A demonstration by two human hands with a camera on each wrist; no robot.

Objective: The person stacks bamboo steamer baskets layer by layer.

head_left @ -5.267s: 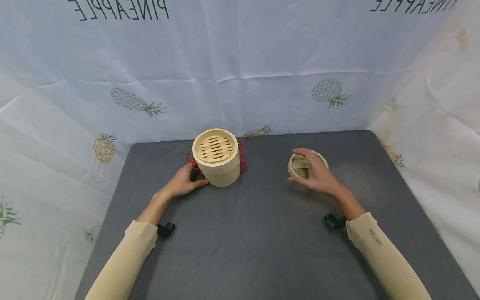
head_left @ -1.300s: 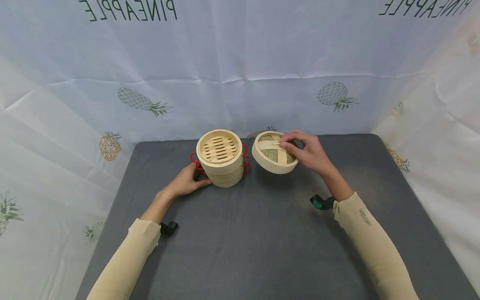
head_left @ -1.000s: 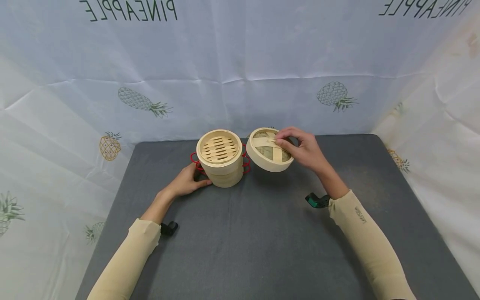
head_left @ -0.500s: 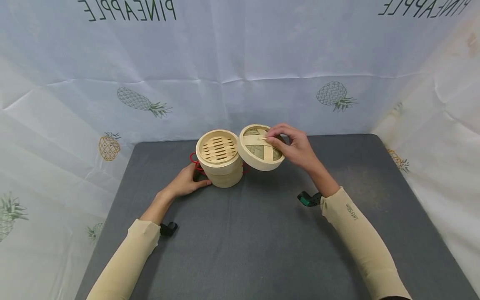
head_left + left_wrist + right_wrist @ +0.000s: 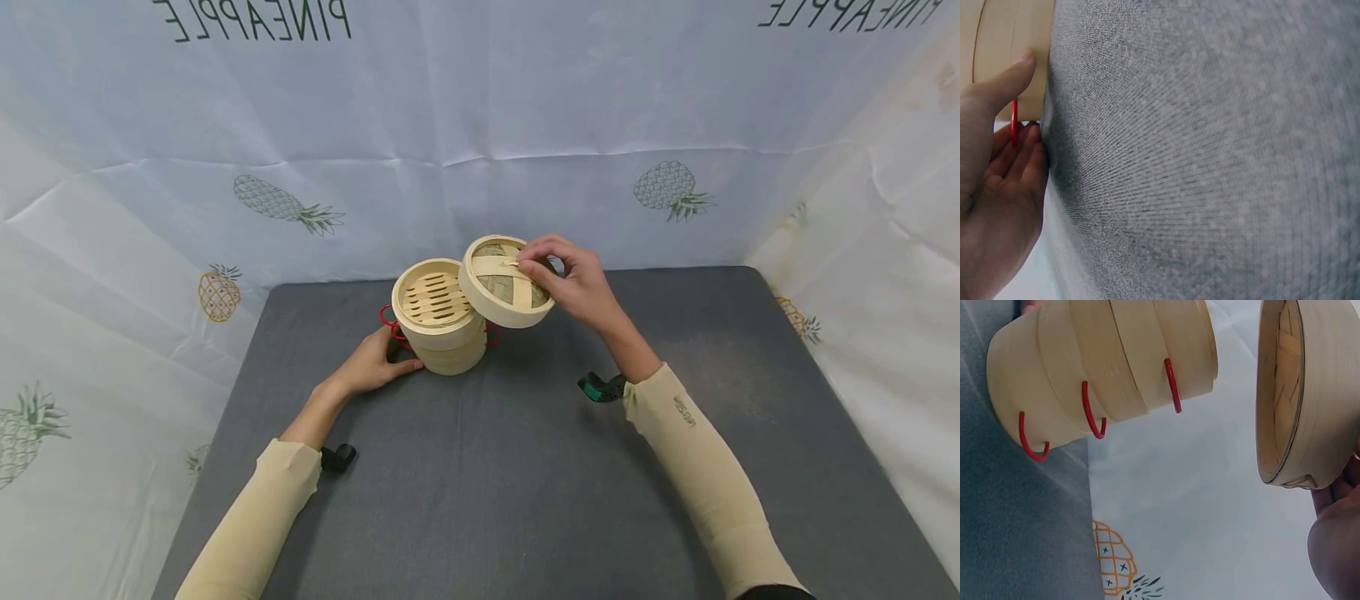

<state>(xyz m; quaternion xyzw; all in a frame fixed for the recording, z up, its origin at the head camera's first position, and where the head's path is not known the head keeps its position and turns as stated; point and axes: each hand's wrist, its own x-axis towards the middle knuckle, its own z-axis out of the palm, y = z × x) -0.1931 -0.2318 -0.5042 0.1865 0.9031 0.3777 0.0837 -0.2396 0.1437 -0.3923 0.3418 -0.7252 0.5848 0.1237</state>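
Note:
A stacked bamboo steamer point(image 5: 441, 335) stands at the back of the table, slatted top uncovered and red loop handles on its sides. My left hand point(image 5: 367, 363) holds it low at the left; in the left wrist view the thumb point(image 5: 1013, 78) lies on the bamboo wall, fingers behind a red loop. Pinched at its woven strap, the round bamboo lid point(image 5: 504, 292) hangs tilted from my right hand point(image 5: 581, 279). From the head it overlaps the steamer's right rim. The right wrist view shows a gap between steamer point(image 5: 1100, 362) and lid point(image 5: 1329, 381), whose hollow underside faces the steamer.
A dark grey cloth covers the table point(image 5: 465, 483). Close behind the steamer, a white curtain point(image 5: 405, 192) printed with pineapples drops to the table's back edge, and more of it encloses both sides.
My right hand has picked the lid up from the table's right side and carried it left and upward to the steamer's right rim. My left hand stays at the steamer.

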